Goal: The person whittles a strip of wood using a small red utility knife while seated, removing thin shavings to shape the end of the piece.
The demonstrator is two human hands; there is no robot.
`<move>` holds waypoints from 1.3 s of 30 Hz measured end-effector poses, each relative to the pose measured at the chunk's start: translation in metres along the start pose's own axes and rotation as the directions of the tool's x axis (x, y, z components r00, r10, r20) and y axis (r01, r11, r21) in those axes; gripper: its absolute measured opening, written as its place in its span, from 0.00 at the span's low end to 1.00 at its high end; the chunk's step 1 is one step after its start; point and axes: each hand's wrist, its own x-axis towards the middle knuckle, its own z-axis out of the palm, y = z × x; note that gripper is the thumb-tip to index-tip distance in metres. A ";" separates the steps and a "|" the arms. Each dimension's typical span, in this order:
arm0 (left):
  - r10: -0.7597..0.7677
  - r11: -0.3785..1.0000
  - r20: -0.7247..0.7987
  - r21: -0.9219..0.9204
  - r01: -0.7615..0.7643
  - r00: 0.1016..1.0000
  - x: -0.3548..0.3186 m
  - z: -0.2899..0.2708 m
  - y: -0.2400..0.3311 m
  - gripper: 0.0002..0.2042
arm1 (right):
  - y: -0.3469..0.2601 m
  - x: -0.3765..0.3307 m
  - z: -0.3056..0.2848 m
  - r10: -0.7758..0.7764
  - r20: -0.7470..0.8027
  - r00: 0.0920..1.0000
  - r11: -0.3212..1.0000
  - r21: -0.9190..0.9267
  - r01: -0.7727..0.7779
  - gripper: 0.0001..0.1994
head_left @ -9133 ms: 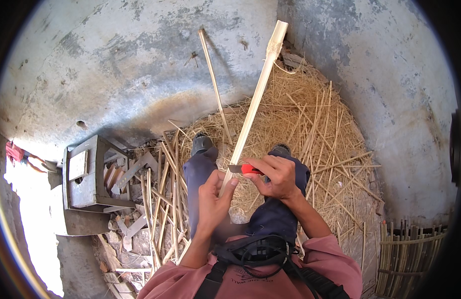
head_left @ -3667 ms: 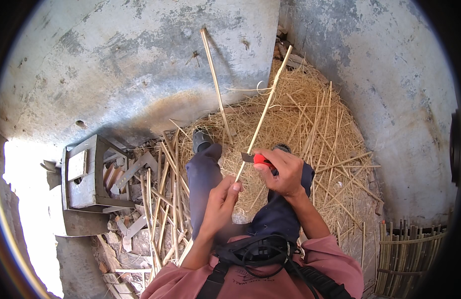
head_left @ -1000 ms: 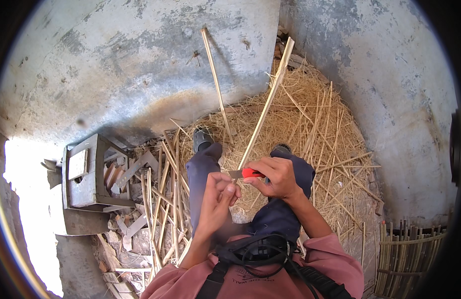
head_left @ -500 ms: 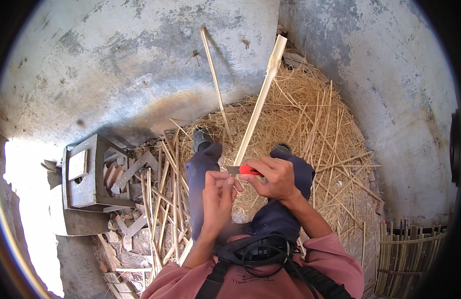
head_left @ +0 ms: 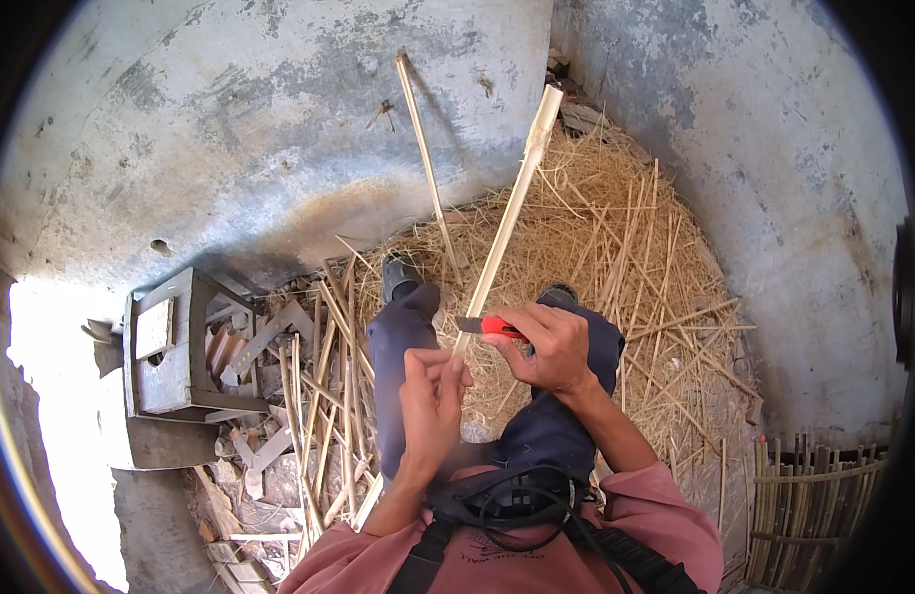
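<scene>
A long pale strip of split bamboo [head_left: 511, 218] slants up and away from my lap toward the far wall. Its near end is pinched between the thumb and fingers of my left hand [head_left: 434, 388]. My right hand [head_left: 546, 346] is closed around a red utility knife [head_left: 499, 327]. The knife's dark blade [head_left: 469, 324] points left and lies across the strip, just beyond my left fingertips. Part way up the strip, near its far end, the surface looks rough and frayed.
Straw-like shavings [head_left: 586, 198] cover the floor ahead, between my shoes. Several bamboo sticks [head_left: 329, 386] lie to my left, beside a grey wooden box frame [head_left: 185, 342]. One thin stick [head_left: 425, 148] leans on the wall. A slatted bamboo panel [head_left: 809, 515] stands at the lower right.
The blade has shifted slightly up and away from my left fingers along the strip. The strip's far end has dropped a little nearer and to the left.
</scene>
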 end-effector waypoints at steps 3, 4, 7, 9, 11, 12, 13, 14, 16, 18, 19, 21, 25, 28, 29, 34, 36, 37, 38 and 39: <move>0.031 0.999 0.009 0.035 -0.031 0.999 -0.001 -0.001 -0.001 0.07 | -0.001 0.000 -0.001 0.013 -0.001 1.000 1.000 -0.005 -0.013 0.15; 0.038 0.999 0.002 0.038 -0.038 0.999 -0.002 -0.001 -0.001 0.07 | -0.001 0.000 -0.002 0.014 -0.001 1.000 1.000 -0.012 -0.014 0.14; 0.052 0.997 -0.010 0.059 -0.051 0.999 -0.003 -0.001 -0.001 0.07 | 0.000 0.000 -0.001 0.024 -0.014 1.000 1.000 -0.001 -0.024 0.13; 0.050 0.995 -0.009 0.090 -0.049 0.999 -0.004 -0.002 -0.003 0.07 | 0.000 0.000 -0.002 0.033 -0.018 0.999 0.999 0.002 -0.033 0.13; 0.041 0.995 -0.007 0.093 -0.041 0.999 -0.005 -0.002 -0.002 0.06 | -0.001 0.001 -0.003 0.041 -0.014 0.999 0.999 -0.014 -0.041 0.13; 0.037 0.995 -0.006 0.094 -0.037 0.999 -0.006 -0.002 -0.002 0.06 | 0.000 0.001 -0.003 0.057 -0.035 0.998 0.998 -0.002 -0.057 0.13; 0.034 0.993 -0.006 0.112 -0.033 0.999 -0.007 -0.002 -0.002 0.06 | 0.002 0.002 -0.004 0.072 -0.054 0.996 0.997 0.009 -0.071 0.13; 0.031 0.991 -0.005 0.130 -0.030 1.000 -0.009 -0.002 -0.003 0.06 | 0.003 0.003 -0.005 0.087 -0.073 0.993 0.996 0.021 -0.086 0.13; 0.042 0.989 -0.013 0.139 -0.040 0.999 -0.013 -0.003 -0.005 0.06 | 0.003 0.004 -0.006 0.096 -0.059 0.994 0.995 0.013 -0.095 0.13; 0.069 0.990 -0.029 0.123 -0.065 0.997 -0.015 -0.004 -0.010 0.06 | 0.003 0.004 -0.007 0.099 -0.055 0.994 0.995 0.013 -0.098 0.13; 0.078 0.989 -0.031 0.128 -0.073 0.996 -0.016 -0.004 -0.010 0.06 | 0.003 0.005 -0.008 0.097 -0.058 0.994 0.995 0.017 -0.096 0.13; 0.097 0.987 -0.033 0.135 -0.092 0.995 -0.017 -0.005 -0.010 0.05 | 0.003 0.004 -0.008 0.096 -0.054 0.994 0.995 0.018 -0.095 0.13; 0.091 0.984 -0.024 0.153 -0.086 0.996 -0.018 -0.009 -0.013 0.05 | 0.004 0.003 -0.008 0.096 -0.037 0.995 0.995 0.003 -0.096 0.13; 0.092 0.984 -0.027 0.156 -0.087 0.995 -0.019 -0.010 -0.014 0.06 | 0.001 0.005 -0.010 0.105 -0.039 0.994 0.994 0.000 -0.105 0.13; 0.091 0.984 -0.025 0.157 -0.086 0.996 -0.019 -0.011 -0.014 0.05 | 0.000 0.005 -0.011 0.110 -0.041 0.993 0.994 0.000 -0.110 0.13; 0.136 0.970 -0.005 0.203 -0.133 0.991 -0.025 -0.015 -0.015 0.05 | 0.011 0.010 -0.011 0.190 -0.130 0.973 0.981 0.058 -0.184 0.12; 0.162 0.967 0.002 0.201 -0.159 0.987 -0.029 -0.017 -0.021 0.04 | 0.013 0.013 -0.012 0.202 -0.147 0.968 0.979 0.059 -0.195 0.11; 0.149 0.966 0.003 0.212 -0.146 0.989 -0.030 -0.017 -0.020 0.04 | 0.013 0.014 -0.012 0.198 -0.149 0.969 0.979 0.068 -0.190 0.11; 0.137 0.966 0.003 0.222 -0.134 0.991 -0.031 -0.018 -0.016 0.04 | 0.014 0.015 -0.013 0.194 -0.152 0.969 0.980 0.078 -0.184 0.11; 0.124 0.965 0.000 0.235 -0.120 0.992 -0.032 -0.019 -0.015 0.04 | 0.014 0.016 -0.013 0.215 -0.155 0.964 0.976 0.074 -0.206 0.11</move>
